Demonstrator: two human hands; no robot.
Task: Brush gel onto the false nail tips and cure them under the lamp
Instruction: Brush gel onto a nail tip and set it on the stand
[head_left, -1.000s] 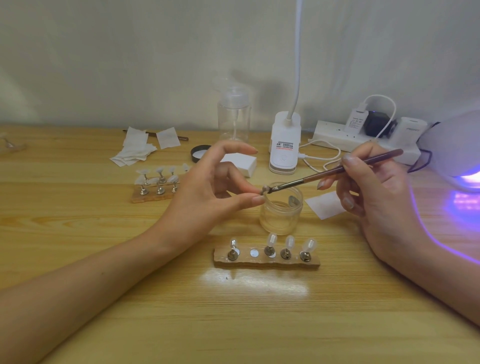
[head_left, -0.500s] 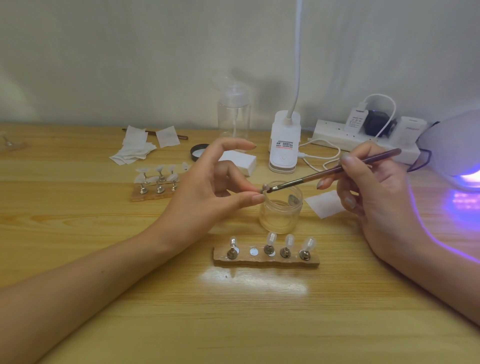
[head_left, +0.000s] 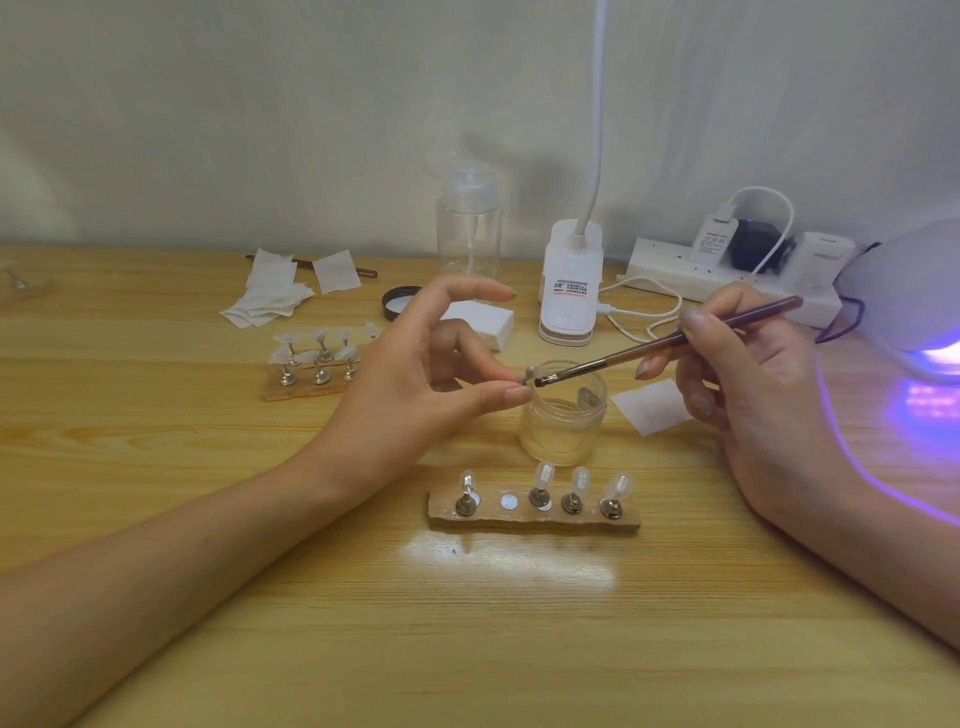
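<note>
The left grip (head_left: 415, 384) pinched one false nail tip (head_left: 529, 373) above the open gel jar (head_left: 563, 415). The right grip (head_left: 748, 374) pinched the brush (head_left: 670, 340), bristles touching that tip. Coating seemed midway: four tips stood on the near holder strip (head_left: 535, 517), one seat bare, their finish unreadable. Curing of the held tip remained, the lit curing lamp (head_left: 904, 291) waiting far right. A wipe (head_left: 654, 405) lay beside the jar, which sat closest to being knocked.
</note>
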